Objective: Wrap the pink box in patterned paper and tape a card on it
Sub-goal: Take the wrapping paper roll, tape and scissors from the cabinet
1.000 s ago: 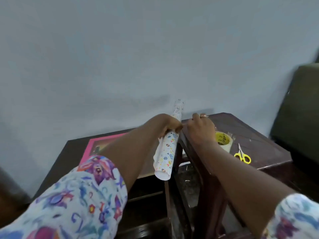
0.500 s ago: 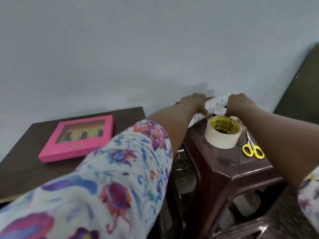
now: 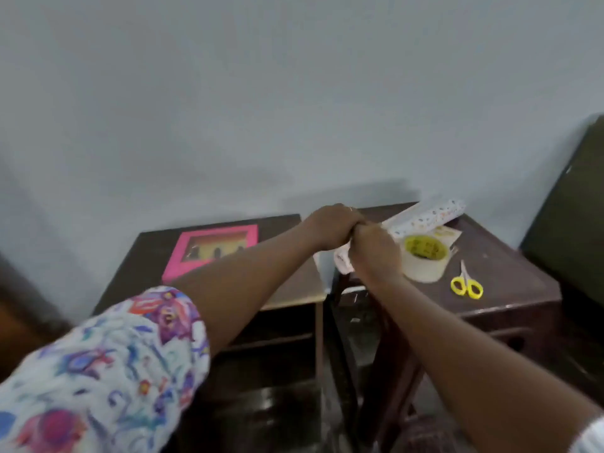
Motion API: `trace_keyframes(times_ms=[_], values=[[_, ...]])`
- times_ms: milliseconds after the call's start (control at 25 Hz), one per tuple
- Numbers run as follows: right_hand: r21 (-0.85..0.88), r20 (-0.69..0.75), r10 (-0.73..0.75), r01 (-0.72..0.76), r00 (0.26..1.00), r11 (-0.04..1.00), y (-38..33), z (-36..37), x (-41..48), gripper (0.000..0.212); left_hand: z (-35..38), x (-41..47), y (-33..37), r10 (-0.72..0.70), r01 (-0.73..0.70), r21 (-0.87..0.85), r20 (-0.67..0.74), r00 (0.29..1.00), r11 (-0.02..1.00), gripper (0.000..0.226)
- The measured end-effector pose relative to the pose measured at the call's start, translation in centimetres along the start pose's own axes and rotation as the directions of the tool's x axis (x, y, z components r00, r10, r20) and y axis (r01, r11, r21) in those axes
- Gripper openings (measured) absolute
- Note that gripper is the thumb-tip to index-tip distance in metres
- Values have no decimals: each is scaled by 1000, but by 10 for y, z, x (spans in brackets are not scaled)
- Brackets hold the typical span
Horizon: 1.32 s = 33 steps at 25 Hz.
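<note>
Pink box (image 3: 214, 248) lies bare; my left hand (image 3: 330, 231) and right hand (image 3: 372, 253) clutch the paper roll (image 3: 428, 218) end, probably to unfurl it

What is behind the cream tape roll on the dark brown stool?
Behind the cream tape roll lie a rolled white patterned paper and a pale card; the left hand and right hand cover the paper's near end.
</note>
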State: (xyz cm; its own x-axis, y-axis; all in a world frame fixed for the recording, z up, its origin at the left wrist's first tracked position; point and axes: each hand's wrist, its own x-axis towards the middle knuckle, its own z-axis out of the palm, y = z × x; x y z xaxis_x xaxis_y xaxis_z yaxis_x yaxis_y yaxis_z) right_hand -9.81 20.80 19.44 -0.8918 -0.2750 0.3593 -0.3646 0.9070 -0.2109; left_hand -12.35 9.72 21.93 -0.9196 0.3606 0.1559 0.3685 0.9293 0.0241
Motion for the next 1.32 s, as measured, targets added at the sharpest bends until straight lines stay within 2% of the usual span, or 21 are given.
trace_keyframes(times_ms=[80,120,160,240,320,360,400,440,520,600,680,760,840,960,1040,1120,1160,1240,1320], values=[[148,176,-37,11,984,989,-61,9,-71,28,-11,-82,-8,54,-64,83,119,992,994,35],[223,329,-65,-11,942,975,-94,11,-112,33,-9,-128,-17,33,-59,107,228,973,993,38],[292,489,-100,-55,866,955,-125,13,-151,45,-6,-173,-26,1,-49,134,338,941,990,40],[374,755,-188,-177,628,910,-178,15,-218,78,1,-256,-49,-99,-13,197,546,832,980,41],[379,876,-270,-224,401,898,-219,19,-270,100,3,-327,-66,-199,19,265,673,713,964,49],[355,905,-274,-223,327,908,-233,24,-289,104,5,-353,-70,-238,26,294,713,660,955,54],[325,919,-255,-211,301,922,-244,30,-306,104,6,-375,-71,-256,20,309,745,616,951,55],[300,917,-227,-192,328,934,-252,36,-321,95,6,-393,-68,-255,10,309,768,587,951,54],[270,862,-182,-126,473,955,-258,46,-339,63,14,-414,-59,-268,41,302,766,584,952,47],[285,788,-205,-50,581,957,-254,52,-341,50,25,-420,-52,-291,89,315,686,667,945,39],[292,734,-255,47,630,955,-242,52,-332,46,33,-415,-48,-331,148,346,563,757,927,35],[252,698,-258,108,668,962,-225,56,-317,42,42,-405,-43,-354,181,378,461,814,908,35],[191,664,-232,139,711,972,-198,61,-298,43,56,-389,-38,-394,249,375,385,835,893,37],[20,591,-197,230,782,973,-146,78,-262,51,83,-353,-25,-486,399,314,278,829,861,38],[-74,562,-234,331,793,941,-111,95,-237,51,104,-331,-20,-525,465,278,202,827,840,40],[-75,391,-421,484,819,872,-81,115,-208,60,124,-317,-26,-532,479,268,185,826,836,45],[-98,294,-492,538,820,837,-69,126,-193,61,134,-314,-35,-496,450,261,145,856,854,47],[-219,292,-583,647,758,731,-45,158,-162,52,159,-308,-64,-284,271,286,2,959,919,52],[-338,253,-707,745,661,575,-22,186,-121,52,185,-296,-96,-84,113,367,-96,992,923,55]])
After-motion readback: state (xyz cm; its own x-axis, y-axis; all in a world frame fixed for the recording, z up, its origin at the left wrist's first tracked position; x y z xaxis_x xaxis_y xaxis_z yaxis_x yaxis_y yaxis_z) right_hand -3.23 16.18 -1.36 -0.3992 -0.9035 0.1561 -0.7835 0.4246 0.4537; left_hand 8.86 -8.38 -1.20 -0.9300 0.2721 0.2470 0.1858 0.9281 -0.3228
